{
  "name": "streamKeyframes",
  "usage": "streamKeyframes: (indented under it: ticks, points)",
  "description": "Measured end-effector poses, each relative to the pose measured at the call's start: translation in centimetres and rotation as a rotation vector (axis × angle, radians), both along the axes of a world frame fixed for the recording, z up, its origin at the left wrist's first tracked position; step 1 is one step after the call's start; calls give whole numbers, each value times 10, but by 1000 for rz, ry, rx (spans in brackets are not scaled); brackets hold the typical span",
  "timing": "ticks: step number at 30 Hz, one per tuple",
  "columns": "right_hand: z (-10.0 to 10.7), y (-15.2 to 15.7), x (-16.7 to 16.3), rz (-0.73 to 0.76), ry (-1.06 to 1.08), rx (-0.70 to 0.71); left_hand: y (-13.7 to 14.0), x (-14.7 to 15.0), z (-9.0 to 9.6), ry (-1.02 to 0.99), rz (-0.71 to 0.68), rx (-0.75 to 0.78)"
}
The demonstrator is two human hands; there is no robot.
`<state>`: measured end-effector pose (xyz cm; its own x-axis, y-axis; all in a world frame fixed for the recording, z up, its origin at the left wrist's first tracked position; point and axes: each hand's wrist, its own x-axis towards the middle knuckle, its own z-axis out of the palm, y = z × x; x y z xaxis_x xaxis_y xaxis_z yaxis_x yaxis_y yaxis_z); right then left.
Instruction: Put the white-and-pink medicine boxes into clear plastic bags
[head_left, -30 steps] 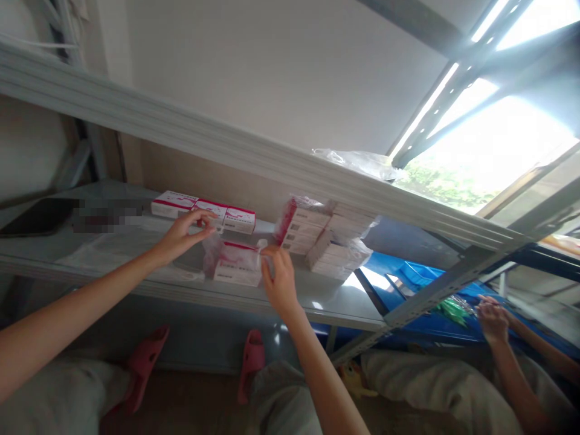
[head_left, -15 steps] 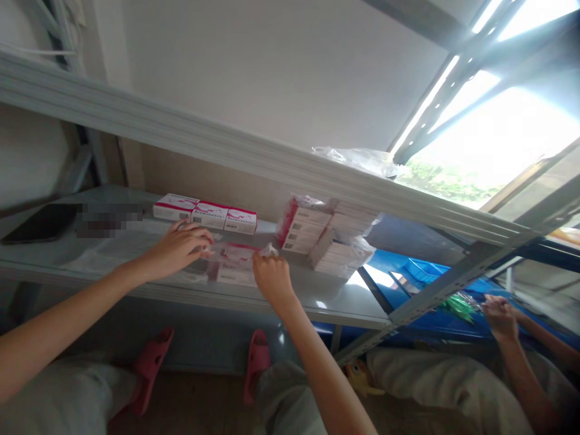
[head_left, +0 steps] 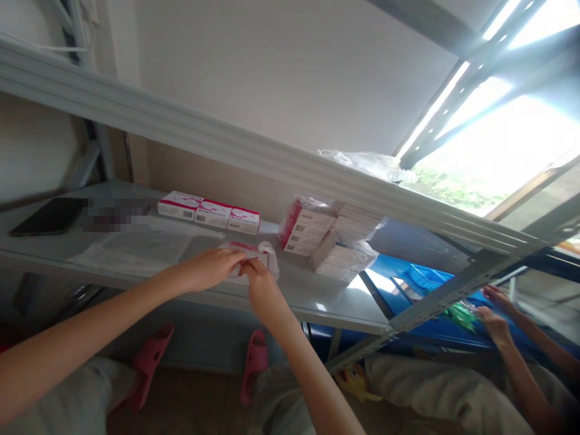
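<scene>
In the head view, both my hands meet over a clear plastic bag (head_left: pixel 272 258) on the shelf. White and pink boxes (head_left: pixel 242 246) show inside it, partly covered by my fingers. My left hand (head_left: pixel 220 267) reaches in from the left, its fingertips closed on the plastic beside the right hand's. My right hand (head_left: pixel 259 281) is closed in a pinch on the same bag, thumb and fingers drawn together. The bag's right end bunches up loosely past my knuckles. What exactly lies between the fingertips is hidden.
Behind, a row of white and pink boxes (head_left: pixel 212 212) stands along the wall. Bagged box stacks (head_left: pixel 308 226) are to the right. Flat plastic bags (head_left: pixel 136 251) and a dark tablet (head_left: pixel 49 216) lie left. A shelf beam (head_left: pixel 203 130) crosses above. Another person's hands (head_left: pixel 496 323) work at right.
My left hand has moved right and down to meet my right hand over the bag. My right hand has shifted slightly left. The view has tilted a little.
</scene>
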<state>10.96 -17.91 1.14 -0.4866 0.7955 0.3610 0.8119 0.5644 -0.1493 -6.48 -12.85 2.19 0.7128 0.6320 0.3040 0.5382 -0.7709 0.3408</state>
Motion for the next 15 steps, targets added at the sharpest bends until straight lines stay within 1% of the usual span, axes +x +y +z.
streamKeyframes:
  ticks: [2,5,8,11,13,15]
  points:
    - [-4,13,3,-36,26,-37,9,0,-10,58,48,41]
    - [-9,24,11,-197,-115,-12,12,-7,-20,155,69,99]
    - [-8,20,18,-330,-300,38,7,-19,-25,236,79,109]
    - [-3,10,21,-442,-385,-15,3,-25,-24,276,115,117]
    - [1,3,19,-481,-416,-87,0,-21,-21,265,63,158]
    - [5,-5,14,-445,-435,-144,-3,-11,-17,210,-32,235]
